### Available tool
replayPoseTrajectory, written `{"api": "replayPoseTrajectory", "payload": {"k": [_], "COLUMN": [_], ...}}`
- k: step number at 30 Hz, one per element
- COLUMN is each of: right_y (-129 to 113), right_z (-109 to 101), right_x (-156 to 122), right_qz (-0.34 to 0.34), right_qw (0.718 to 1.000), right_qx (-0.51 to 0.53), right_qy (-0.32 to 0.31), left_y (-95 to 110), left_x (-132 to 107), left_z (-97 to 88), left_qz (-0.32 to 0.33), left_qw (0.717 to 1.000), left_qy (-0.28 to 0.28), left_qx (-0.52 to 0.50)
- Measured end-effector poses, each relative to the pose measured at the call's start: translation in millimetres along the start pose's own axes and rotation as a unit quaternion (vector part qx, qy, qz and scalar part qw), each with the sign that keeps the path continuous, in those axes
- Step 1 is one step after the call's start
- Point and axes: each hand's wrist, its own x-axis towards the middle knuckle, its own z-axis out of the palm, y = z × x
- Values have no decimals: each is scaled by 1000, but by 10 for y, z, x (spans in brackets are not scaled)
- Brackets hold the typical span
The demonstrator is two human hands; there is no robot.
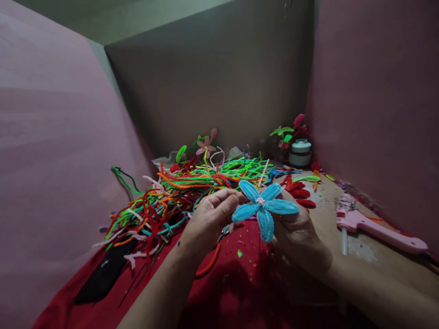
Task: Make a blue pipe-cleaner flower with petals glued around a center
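A blue pipe-cleaner flower [265, 222] with several looped petals and a pale pink centre faces me. My right hand [298, 233] is closed behind it, holding it; the petals cover most of those fingertips. Just left of the flower, my left hand [214, 219] is closed in a pinch, its fingertips close to the upper left petals. Whatever those fingers hold is hidden. Below the left hand, a tool with a red curved handle [211, 265] and a metal end lies on the red cloth [236, 283].
A large heap of coloured pipe cleaners [178, 183] lies beyond my hands. On the right rests a pink glue gun [377, 228], near red petals [300, 192]. A black flat object [104, 274] lies at left. A round container [300, 153] stands at the back, between pink side walls.
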Motion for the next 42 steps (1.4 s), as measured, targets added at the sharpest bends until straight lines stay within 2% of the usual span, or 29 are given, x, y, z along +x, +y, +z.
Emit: {"api": "replayPoseTrajectory", "payload": {"k": [3, 5, 7, 10, 12, 14, 17, 18, 19, 20, 21, 23, 26, 27, 29, 31, 34, 38, 42], "right_y": [-40, -88, -130, -148, -138, -136, -173, -190, -205, -214, -216, -204, -174, -169, -167, -163, -121, -19, 41], "right_z": [34, 46, 42, 26, 28, 43, 68, 73, 76, 78, 80, 87, 103, 107, 108, 101, 77, 47, 36], "right_x": [20, 56, 101, 150, 154, 141, 113, 108, 104, 104, 105, 111, 123, 127, 139, 151, 158, 145, 137], "right_qz": [26, 60, 112, 204, 245, 257, 251, 252, 254, 255, 250, 227, 177, 166, 157, 160, 176, 189, 207], "right_qw": [996, 986, 969, 944, 927, 919, 931, 937, 942, 946, 949, 956, 959, 958, 957, 959, 963, 953, 930], "right_qx": [75, 153, 213, 254, 281, 296, 262, 240, 219, 201, 188, 182, 216, 229, 244, 232, 206, 237, 296], "right_qy": [29, 40, 48, 53, 49, 43, 31, 29, 27, 26, 27, 34, 43, 38, 19, 6, 10, -22, -69], "left_y": [-31, -48, -67, -129, -207, -308, -450, -481, -501, -508, -505, -473, -400, -377, -338, -313, -301, -314, -318], "left_x": [48, 70, 67, 19, -13, -21, 12, 27, 38, 46, 48, 43, 30, 29, 30, 34, 35, 30, 30], "left_z": [-10, -1, 39, 157, 242, 298, 307, 296, 283, 271, 263, 267, 318, 341, 379, 401, 398, 363, 316], "left_qz": [4, -1, 19, 104, 177, 253, 319, 327, 328, 323, 314, 281, 185, 145, 70, 16, -22, -45, -94], "left_qw": [999, 996, 990, 961, 922, 867, 774, 752, 740, 743, 760, 823, 925, 950, 981, 994, 997, 984, 963], "left_qy": [54, 79, 78, 52, 51, 64, 104, 114, 120, 120, 117, 110, 107, 108, 106, 93, 41, -17, -71], "left_qx": [2, 44, 119, 250, 340, 424, 537, 562, 575, 574, 557, 481, 313, 255, 148, 55, -58, -173, -241]}}
